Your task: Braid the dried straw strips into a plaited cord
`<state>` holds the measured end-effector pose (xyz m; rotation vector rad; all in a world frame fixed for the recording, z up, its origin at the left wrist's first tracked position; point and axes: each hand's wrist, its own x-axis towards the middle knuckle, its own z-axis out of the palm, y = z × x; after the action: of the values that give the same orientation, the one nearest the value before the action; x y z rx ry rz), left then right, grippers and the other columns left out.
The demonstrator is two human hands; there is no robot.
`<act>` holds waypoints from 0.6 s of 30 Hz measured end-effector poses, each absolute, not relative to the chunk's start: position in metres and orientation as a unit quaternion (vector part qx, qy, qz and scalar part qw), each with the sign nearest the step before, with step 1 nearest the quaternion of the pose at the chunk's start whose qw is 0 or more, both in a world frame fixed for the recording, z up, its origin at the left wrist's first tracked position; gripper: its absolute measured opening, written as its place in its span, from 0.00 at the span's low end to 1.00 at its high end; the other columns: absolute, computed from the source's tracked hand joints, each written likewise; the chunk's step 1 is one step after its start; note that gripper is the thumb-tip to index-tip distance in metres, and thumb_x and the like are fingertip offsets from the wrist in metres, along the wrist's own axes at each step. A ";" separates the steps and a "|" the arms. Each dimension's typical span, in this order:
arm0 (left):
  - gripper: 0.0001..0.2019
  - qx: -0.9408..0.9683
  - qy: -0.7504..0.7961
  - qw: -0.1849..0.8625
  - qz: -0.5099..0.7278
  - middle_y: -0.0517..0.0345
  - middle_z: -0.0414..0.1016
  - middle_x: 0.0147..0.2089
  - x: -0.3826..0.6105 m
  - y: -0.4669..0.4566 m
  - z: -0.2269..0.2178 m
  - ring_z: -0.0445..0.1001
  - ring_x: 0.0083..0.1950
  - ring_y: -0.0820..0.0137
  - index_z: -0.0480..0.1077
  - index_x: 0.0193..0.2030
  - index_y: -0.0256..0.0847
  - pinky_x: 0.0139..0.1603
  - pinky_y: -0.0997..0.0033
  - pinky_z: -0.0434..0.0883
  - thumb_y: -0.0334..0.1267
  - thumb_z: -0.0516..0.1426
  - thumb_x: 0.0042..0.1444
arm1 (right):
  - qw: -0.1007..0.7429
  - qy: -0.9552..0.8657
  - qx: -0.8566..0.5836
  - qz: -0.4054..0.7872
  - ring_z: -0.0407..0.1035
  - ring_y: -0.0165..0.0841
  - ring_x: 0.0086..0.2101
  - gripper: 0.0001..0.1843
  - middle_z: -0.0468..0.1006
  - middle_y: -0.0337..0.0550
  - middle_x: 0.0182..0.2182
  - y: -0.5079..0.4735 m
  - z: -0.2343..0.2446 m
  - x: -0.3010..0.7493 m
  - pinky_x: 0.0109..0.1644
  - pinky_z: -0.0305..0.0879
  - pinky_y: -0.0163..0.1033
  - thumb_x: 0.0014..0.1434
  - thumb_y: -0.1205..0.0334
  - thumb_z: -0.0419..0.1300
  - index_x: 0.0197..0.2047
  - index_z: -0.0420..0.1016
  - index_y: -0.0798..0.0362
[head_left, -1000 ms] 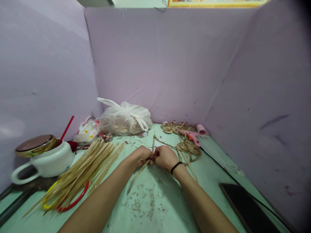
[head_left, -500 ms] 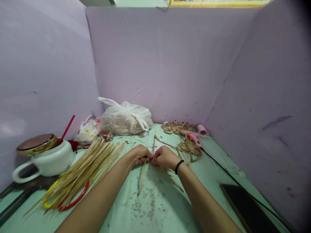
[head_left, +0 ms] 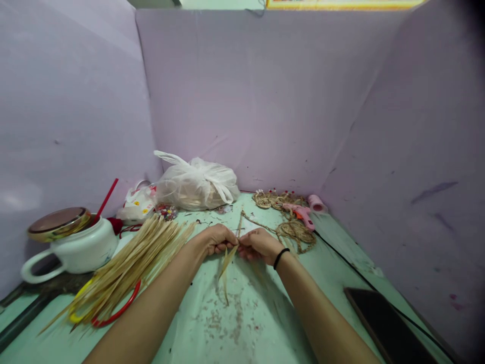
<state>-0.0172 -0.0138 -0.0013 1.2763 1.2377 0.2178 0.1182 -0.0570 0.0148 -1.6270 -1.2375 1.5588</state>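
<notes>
My left hand [head_left: 220,239] and my right hand [head_left: 261,245] meet at the middle of the table, both with fingers pinched on a thin plaited cord of dried straw-like fibre [head_left: 240,222]. Loose strips [head_left: 227,264] of the same pale fibre hang down below my left fingers. From the top of the cord a finished length runs to the right, into a loose coil [head_left: 297,235]. The exact crossing of strands between my fingertips is hidden. To the left of my left forearm lies a bundle of dried fibre strips [head_left: 131,268].
A white mug [head_left: 83,250] with a lid leaning on it stands at far left, near red and yellow handles [head_left: 117,316]. A knotted plastic bag [head_left: 197,184] sits at the back. At right are a pink glue gun [head_left: 301,212], its black cord, and a dark phone-like slab [head_left: 386,323].
The loose strips below my left hand have shifted and now hang crossed. The strips under my right wrist have swung and blurred. Both hands stay in nearly the same place.
</notes>
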 end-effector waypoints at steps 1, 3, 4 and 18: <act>0.08 0.566 0.550 0.607 0.089 0.68 0.52 0.11 -0.016 -0.017 0.003 0.46 0.11 0.83 0.59 0.16 0.37 0.13 0.80 0.42 0.36 0.55 0.36 | 0.284 -0.469 -0.617 0.565 0.56 0.21 0.12 0.09 0.65 0.37 0.11 -0.056 0.012 0.118 0.14 0.51 0.26 0.44 0.73 0.53 0.16 0.66 0.59; 0.07 0.592 0.568 0.567 0.078 0.67 0.51 0.09 -0.015 -0.023 0.011 0.46 0.11 0.82 0.60 0.15 0.37 0.13 0.79 0.43 0.35 0.55 0.36 | 0.287 -0.488 -0.630 0.531 0.51 0.20 0.10 0.10 0.60 0.33 0.08 -0.053 0.005 0.120 0.13 0.46 0.26 0.42 0.73 0.54 0.13 0.63 0.58; 0.07 0.605 0.575 0.546 0.075 0.67 0.51 0.08 -0.015 -0.025 0.015 0.46 0.10 0.81 0.60 0.15 0.37 0.13 0.79 0.44 0.34 0.54 0.37 | 0.288 -0.496 -0.631 0.522 0.49 0.19 0.09 0.11 0.59 0.33 0.07 -0.051 0.001 0.122 0.12 0.45 0.26 0.42 0.73 0.54 0.12 0.62 0.58; 0.04 0.734 0.618 0.280 0.041 0.50 0.71 0.21 0.013 -0.053 0.030 0.70 0.25 0.65 0.70 0.21 0.35 0.24 0.72 0.62 0.31 0.55 0.35 | 0.337 -0.420 -0.587 0.604 0.49 0.19 0.09 0.08 0.59 0.33 0.07 -0.047 -0.015 0.119 0.11 0.39 0.26 0.38 0.76 0.51 0.13 0.60 0.57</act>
<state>0.0128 -0.0527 0.0300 1.9667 1.6569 0.1091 0.1185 -0.0471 -0.0146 -1.5312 -1.0940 1.5747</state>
